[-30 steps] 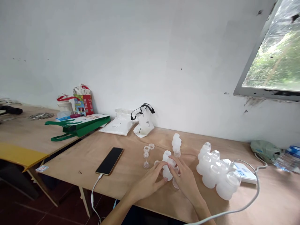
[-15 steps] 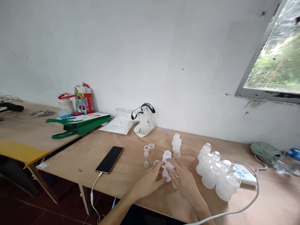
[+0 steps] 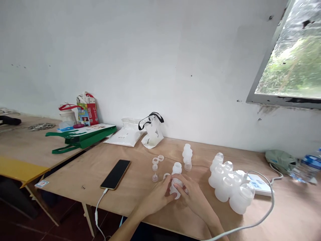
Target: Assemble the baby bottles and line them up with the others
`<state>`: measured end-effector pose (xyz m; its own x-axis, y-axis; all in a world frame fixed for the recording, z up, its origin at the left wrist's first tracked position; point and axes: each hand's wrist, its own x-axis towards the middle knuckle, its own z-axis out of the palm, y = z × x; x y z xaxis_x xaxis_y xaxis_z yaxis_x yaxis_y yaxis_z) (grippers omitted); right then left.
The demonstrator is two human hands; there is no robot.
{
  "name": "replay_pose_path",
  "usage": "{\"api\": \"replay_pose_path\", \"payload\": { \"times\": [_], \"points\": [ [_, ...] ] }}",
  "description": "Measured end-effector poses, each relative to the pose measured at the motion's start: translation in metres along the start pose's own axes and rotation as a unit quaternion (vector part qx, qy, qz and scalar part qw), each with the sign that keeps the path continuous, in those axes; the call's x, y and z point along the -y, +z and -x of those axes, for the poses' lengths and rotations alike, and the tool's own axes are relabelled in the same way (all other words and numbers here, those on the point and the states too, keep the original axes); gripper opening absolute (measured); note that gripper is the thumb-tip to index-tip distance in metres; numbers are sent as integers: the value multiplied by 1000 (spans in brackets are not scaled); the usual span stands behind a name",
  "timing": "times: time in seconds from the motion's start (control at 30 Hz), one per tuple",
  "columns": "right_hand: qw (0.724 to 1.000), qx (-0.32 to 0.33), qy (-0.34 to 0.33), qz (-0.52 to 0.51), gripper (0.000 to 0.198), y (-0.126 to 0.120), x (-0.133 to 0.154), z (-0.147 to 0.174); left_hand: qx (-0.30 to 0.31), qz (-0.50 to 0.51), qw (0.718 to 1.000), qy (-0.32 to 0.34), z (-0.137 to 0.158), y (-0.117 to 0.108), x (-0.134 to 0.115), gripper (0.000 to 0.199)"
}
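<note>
A frosted white plastic bottle with a bulging outline (image 3: 177, 168) stands upright on the table close in front of me. My left hand (image 3: 160, 197) is curled round its left side, thumb near the base. From the right, my right hand (image 3: 192, 192) holds the same bottle with bent fingers, which hide part of its body. Small clear plastic rings and caps (image 3: 155, 166) lie just left of the hands, one of them (image 3: 166, 175) half covered by my left fingers. Behind stands another bumpy white bottle (image 3: 187, 153) with a clear cap (image 3: 188, 166) in front of it.
Several frosted bottles with clear domed caps (image 3: 229, 184) cluster at the right, beside a white box (image 3: 259, 184) and a grey-white cable (image 3: 268, 209). A phone (image 3: 115, 174) lies left. Bags (image 3: 152, 134), a cap (image 3: 280, 160) and a water bottle (image 3: 306, 167) sit farther off.
The view has shifted slightly. Both hands stay on the bottle; my right fingers have moved lower and closer round its body.
</note>
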<state>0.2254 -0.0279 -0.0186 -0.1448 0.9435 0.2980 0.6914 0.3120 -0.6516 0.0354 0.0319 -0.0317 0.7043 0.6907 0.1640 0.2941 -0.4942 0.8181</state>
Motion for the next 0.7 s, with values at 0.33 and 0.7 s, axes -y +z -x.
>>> {"api": "replay_pose_path", "payload": {
  "times": [0.33,0.7],
  "points": [
    [956,-53,37,-286,39,-1,-9,-7,-38,82,995,-30,-4,-5,0,51],
    [944,-40,69,-321,57,4,-13,-4,-149,54,987,25,-5,-20,-6,43]
  ]
}}
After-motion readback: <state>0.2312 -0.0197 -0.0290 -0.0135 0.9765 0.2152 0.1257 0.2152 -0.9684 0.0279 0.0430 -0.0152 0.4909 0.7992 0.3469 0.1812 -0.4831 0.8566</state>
